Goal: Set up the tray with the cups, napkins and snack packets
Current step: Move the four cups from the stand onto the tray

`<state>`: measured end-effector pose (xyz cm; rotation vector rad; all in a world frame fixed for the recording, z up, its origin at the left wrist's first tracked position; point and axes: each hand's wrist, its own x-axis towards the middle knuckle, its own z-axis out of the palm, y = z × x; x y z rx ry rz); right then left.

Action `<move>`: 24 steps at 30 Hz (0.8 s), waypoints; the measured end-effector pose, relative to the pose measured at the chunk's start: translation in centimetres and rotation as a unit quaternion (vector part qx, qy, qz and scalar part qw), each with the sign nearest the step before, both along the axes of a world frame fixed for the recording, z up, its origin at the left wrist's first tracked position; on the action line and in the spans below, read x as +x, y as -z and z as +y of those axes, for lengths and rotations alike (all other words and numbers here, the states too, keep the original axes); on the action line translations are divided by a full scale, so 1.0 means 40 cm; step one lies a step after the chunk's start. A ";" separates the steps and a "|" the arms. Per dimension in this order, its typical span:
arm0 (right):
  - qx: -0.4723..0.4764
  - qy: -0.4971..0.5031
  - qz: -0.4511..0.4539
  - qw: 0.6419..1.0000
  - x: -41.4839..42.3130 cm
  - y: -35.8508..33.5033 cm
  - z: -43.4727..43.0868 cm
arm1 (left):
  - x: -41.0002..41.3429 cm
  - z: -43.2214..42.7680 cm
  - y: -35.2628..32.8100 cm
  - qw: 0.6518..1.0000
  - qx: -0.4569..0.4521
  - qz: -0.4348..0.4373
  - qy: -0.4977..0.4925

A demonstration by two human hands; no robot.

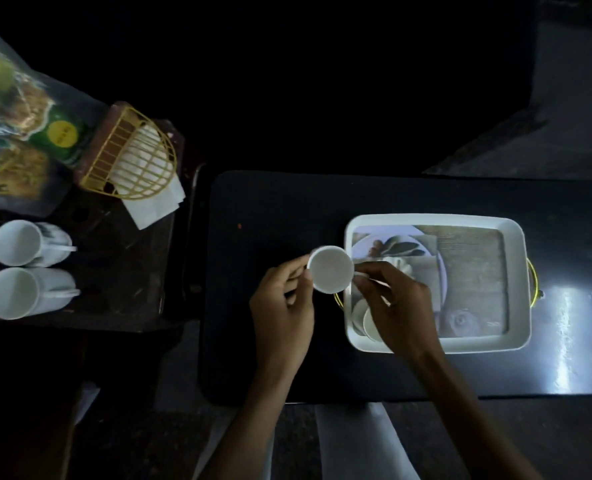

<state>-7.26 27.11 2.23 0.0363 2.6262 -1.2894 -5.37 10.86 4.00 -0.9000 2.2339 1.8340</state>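
Note:
A white cup [330, 269] hangs just left of the white tray [436, 219], at its left rim. My left hand [282, 299] grips the cup's left side and my right hand [396, 306] pinches its handle on the right. Under my right hand, inside the tray's near-left corner, part of another white cup [365, 318] shows. Two more white cups [21, 242] [14, 292] stand on the side table at far left. White napkins [149, 199] sit in a yellow wire holder [132, 157]. Snack packets [14, 140] lie behind the cups.
The tray has a printed picture liner and yellow handles, and rests on a dark table [270, 202] with a bright glare at right. The dark wooden side table [121, 258] stands lower to the left, with a gap between the two.

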 end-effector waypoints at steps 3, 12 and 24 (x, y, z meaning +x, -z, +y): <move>0.007 0.012 -0.003 1.000 -0.017 0.023 0.088 | -0.025 0.083 0.026 0.999 -0.005 -0.011 0.030; 0.036 -0.004 -0.010 0.999 -0.037 0.131 0.226 | -0.058 0.204 0.113 0.994 -0.021 -0.078 0.072; 0.053 -0.019 -0.050 0.997 -0.038 0.187 0.259 | -0.049 0.248 0.167 0.990 -0.060 -0.095 0.084</move>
